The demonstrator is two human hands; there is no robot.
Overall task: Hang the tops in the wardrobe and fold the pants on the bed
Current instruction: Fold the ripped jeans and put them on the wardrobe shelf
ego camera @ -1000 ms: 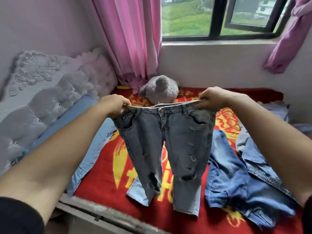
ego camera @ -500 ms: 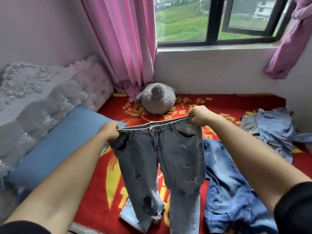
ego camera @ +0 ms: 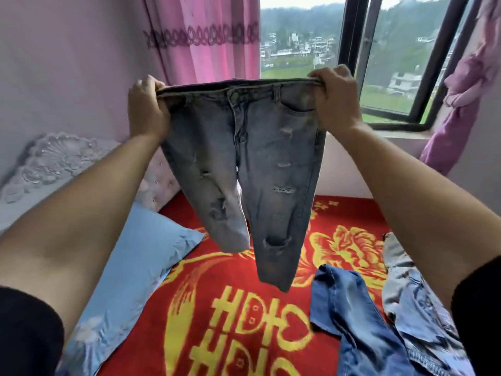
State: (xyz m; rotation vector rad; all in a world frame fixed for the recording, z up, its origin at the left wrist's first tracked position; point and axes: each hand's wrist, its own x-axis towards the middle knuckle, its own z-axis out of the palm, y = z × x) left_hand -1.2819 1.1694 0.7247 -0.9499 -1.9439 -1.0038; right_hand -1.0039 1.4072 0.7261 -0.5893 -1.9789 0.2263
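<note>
i hold the grey jeans (ego camera: 244, 158) up above the bed (ego camera: 217, 267), left hand (ego camera: 146, 109) and right hand (ego camera: 334, 100) each gripping a waistband end. i judge nothing is folded yet; 2 denim pieces (ego camera: 357, 321) lie crumpled near the bed's right edge.

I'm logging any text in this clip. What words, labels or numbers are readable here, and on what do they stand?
"HDIO": large yellow stylised letters on the red blanket; the last letter is uncertain.
A second row below seems to repeat the same letters, but the bottom edge of the picture cuts it off.
The jeans: any marking on the button or waistband is too small to read.
No other text is visible.
</note>
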